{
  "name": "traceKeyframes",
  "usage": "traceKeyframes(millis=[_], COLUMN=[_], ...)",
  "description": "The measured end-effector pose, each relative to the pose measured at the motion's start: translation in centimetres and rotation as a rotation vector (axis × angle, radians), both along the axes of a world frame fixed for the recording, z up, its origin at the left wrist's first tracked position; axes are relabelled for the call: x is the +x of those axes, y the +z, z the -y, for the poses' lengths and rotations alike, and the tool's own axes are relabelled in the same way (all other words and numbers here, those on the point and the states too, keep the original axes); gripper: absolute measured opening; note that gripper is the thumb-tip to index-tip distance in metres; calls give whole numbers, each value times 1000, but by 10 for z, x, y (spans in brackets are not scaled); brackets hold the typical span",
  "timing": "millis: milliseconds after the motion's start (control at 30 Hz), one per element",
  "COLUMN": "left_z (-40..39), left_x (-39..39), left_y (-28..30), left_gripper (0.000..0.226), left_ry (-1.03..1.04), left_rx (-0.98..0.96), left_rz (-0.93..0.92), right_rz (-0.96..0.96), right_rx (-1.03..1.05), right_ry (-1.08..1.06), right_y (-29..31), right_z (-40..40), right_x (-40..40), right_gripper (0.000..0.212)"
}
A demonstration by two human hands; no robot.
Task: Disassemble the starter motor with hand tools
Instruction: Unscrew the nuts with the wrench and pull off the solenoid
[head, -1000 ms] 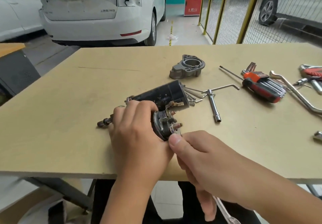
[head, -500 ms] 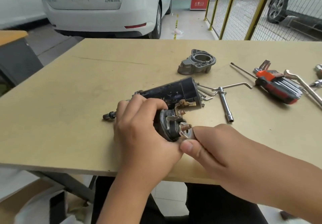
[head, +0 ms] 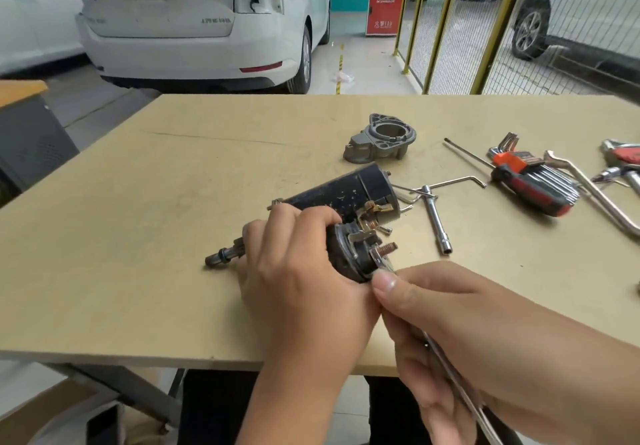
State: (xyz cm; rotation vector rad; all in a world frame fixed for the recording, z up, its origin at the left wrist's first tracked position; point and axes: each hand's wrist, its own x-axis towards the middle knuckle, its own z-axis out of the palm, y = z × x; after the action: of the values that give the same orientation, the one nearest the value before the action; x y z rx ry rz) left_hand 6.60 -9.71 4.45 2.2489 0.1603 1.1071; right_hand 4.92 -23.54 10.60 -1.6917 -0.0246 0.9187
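Housing (head: 381,141) lying detached beyond hands | left hand (head: 294,271) gripping starter motor (head: 346,209) | right hand (head: 450,316) working spanner (head: 460,392) on terminal nut; remainder pending.

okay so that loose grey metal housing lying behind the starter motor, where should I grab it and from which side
Take the grey housing from above by its round collar, fingers across the rim. Its open bore faces up, and the table around it is bare, so nothing blocks a top approach.

The left hand (head: 298,271) is covering much of the starter motor (head: 346,202). The wrench (head: 460,396) is running off the bottom edge, its head seemingly hiding behind the right hand (head: 446,309); tools (head: 623,167) are getting cropped rightward.
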Motion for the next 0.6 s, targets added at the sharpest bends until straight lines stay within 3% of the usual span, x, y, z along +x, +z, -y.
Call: traceKeyframes(millis=[233, 433, 600], left_z=[3, 6, 4], left_x=[1, 0, 1], left_y=[-4, 0, 0], left_gripper=[41, 40, 40], left_ry=[10, 29, 54], left_rx=[-9, 13, 33], left_rz=[39, 17, 12], right_rz=[-143, -368, -234], right_rx=[74, 325, 259], right_ry=[-148, -344, -356], right_y=[7, 26, 27], right_z=[-7, -17, -27], right_x=[-5, -9, -11], right_gripper=[52, 62, 45])
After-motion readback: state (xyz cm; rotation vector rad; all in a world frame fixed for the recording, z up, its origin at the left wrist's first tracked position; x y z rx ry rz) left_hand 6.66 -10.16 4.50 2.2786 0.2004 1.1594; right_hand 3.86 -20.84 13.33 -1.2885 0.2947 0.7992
